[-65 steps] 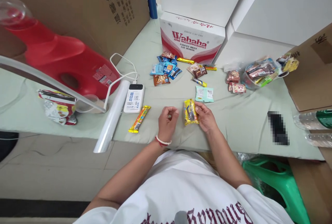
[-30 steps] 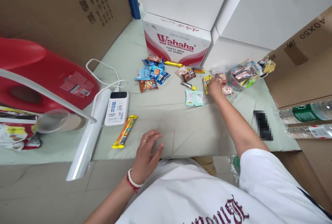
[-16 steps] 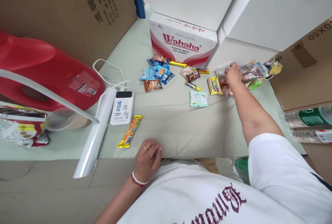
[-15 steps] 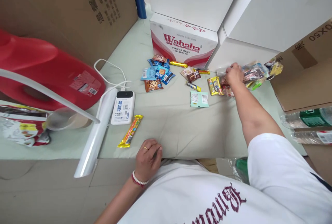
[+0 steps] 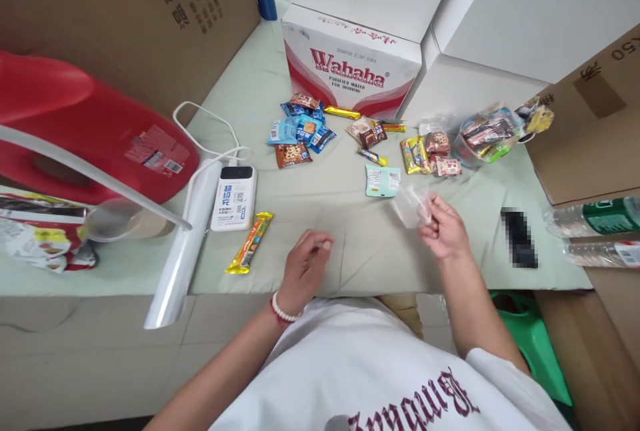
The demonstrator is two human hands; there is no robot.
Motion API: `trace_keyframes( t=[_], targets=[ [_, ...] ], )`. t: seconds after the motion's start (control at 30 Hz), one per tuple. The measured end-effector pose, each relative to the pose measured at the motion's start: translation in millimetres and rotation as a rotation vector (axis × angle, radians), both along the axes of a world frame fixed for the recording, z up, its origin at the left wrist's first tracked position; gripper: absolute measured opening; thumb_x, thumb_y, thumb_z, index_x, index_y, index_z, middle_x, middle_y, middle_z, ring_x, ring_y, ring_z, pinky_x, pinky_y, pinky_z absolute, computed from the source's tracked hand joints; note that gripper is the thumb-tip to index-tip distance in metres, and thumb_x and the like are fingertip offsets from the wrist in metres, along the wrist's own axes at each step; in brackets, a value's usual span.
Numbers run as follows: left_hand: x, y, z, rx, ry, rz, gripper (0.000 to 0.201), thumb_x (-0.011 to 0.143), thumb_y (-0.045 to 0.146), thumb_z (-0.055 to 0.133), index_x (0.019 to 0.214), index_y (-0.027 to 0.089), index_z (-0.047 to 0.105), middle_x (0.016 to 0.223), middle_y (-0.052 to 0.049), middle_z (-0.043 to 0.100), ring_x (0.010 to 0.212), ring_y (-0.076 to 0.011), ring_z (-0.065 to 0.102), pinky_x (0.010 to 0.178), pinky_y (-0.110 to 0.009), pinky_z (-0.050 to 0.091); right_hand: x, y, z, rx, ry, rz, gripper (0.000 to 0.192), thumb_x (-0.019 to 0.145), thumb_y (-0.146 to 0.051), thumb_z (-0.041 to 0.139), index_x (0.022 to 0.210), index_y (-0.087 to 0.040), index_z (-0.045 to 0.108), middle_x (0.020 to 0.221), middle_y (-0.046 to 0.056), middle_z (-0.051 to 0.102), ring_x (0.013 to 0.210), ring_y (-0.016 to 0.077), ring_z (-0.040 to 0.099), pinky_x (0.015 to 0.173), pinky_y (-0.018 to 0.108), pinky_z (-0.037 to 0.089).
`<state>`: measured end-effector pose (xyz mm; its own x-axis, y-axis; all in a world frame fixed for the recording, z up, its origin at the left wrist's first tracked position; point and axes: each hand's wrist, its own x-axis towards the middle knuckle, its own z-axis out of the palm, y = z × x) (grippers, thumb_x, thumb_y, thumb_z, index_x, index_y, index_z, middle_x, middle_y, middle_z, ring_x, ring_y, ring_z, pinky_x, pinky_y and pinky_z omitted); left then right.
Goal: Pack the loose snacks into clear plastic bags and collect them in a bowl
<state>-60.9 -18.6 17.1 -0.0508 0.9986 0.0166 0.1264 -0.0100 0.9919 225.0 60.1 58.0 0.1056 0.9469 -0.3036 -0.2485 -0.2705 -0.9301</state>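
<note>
Right hand pinched clear plastic bag above bench's near edge, right of centre. Left hand empty, fingers loosely curled, hovering near same edge. Step judged: opening bag. Next move likely calls for left fingers parting bag's mouth. Yellow snack packet lay toward far edge.

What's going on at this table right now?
A person sits at a cloth-covered table strewn with snack packets. Their right hand pinches a small clear plastic bag just above the cloth, near a mint-green packet. The left hand hovers empty, fingers loosely curled, beside a long orange snack bar.
</note>
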Motion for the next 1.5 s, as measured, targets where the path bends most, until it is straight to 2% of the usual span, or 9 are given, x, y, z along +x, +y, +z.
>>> trace_keyframes(
  t=[0.2,0.4,0.57,0.67,0.77,0.97,1.1,1.23,1.5],
  targets=[
    [51,33,20.5,-0.575,-0.547,-0.274,0.064,0.081,0.081,0.061,0.084,0.018,0.063,0.074,-0.001,0.059,0.055,-0.011,0.057,0.044,-0.021,0.033,-33,-62,-22.8,0.392,-0.361,0.196,0.015,0.1,-0.032,0.061,0.104,-0.027,0.074,0.073,-0.002,0.061,0.057,0.0091,0.051,0.054,0.022,0.046],
    [64,39,-0.6,-0.502,-0.551,-0.169,0.044,0.066,0.051,0.089,0.079,0.017,0.065,0.076,0.002,0.059,0.071,-0.0104,0.056,0.066,-0.023,0.048,-24,-75,-24.3,0.809,-0.817,0.564,0.039,0.102,-0.013,0.042,0.109,-0.028,0.078,0.111,0.008,0.074,0.094,0.0174,0.067,0.079,0.031,0.055],
    [65,28,-13.5,-0.406,-0.539,-0.083,0.038,0.075,0.049,0.083,0.079,0.018,0.062,0.074,0.003,0.058,0.07,-0.0108,0.052,0.071,-0.026,0.046,-11,-88,-15.1,0.68,-0.829,0.626,0.032,0.102,-0.018,0.047,0.111,-0.027,0.076,0.131,0.009,0.069,0.103,0.0206,0.065,0.085,0.035,0.055],
    [68,21,-8.2,-0.282,-0.429,-0.193,0.035,0.083,0.051,0.077,0.082,0.018,0.064,0.079,0.0,0.062,0.078,-0.0137,0.056,0.08,-0.028,0.046,-15,-86,-9.7,0.516,-0.779,0.415,0.025,0.101,-0.032,0.057,0.121,-0.025,0.071,0.13,0.011,0.067,0.098,0.0208,0.066,0.082,0.034,0.055],
    [68,17,-3.8,-0.192,-0.362,-0.325,0.038,0.087,0.055,0.072,0.085,0.018,0.064,0.085,-0.002,0.065,0.083,-0.0158,0.058,0.083,-0.03,0.046,-25,-69,-16.2,0.371,-0.825,0.293,0.057,0.09,-0.043,0.072,0.141,-0.024,0.06,0.138,0.014,0.061,0.079,0.017,0.061,0.071,0.032,0.053],
    [42,21,-16.3,-0.271,-0.355,-0.093,0.041,0.083,0.058,0.076,0.085,0.02,0.061,0.077,0.002,0.06,0.073,-0.0126,0.053,0.073,-0.026,0.045,-19,-38,-41.8,0.107,-0.622,0.263,0.033,0.087,-0.05,0.068,0.094,-0.019,0.077,0.068,-0.001,0.06,0.06,0.0132,0.046,0.058,0.025,0.039],
    [33,21,-21.4,-0.298,-0.372,-0.041,0.042,0.08,0.059,0.077,0.086,0.02,0.062,0.081,0.002,0.063,0.074,-0.0125,0.054,0.07,-0.025,0.045,-18,-47,-28.5,0.191,-0.686,0.142,0.031,0.093,-0.051,0.064,0.095,-0.022,0.075,0.082,0.002,0.065,0.064,0.014,0.05,0.061,0.027,0.041],
    [39,23,-18.0,-0.285,-0.358,-0.076,0.043,0.081,0.06,0.076,0.086,0.019,0.062,0.082,0.001,0.065,0.073,-0.0122,0.054,0.07,-0.025,0.047,-40,-59,-14.2,0.448,-0.786,0.532,0.037,0.089,-0.047,0.074,0.121,-0.028,0.073,0.119,0.008,0.069,0.091,0.0203,0.064,0.073,0.029,0.049],
    [38,21,-13.5,-0.465,-0.483,-0.086,0.064,0.059,0.048,0.094,0.106,0.02,0.061,0.114,-0.007,0.067,0.094,-0.0172,0.064,0.076,-0.029,0.054,-56,-58,-29.1,0.387,-0.68,0.517,0.023,0.097,-0.041,0.062,0.094,-0.023,0.076,0.078,0.002,0.064,0.064,0.0138,0.053,0.063,0.026,0.043]
  ],
)
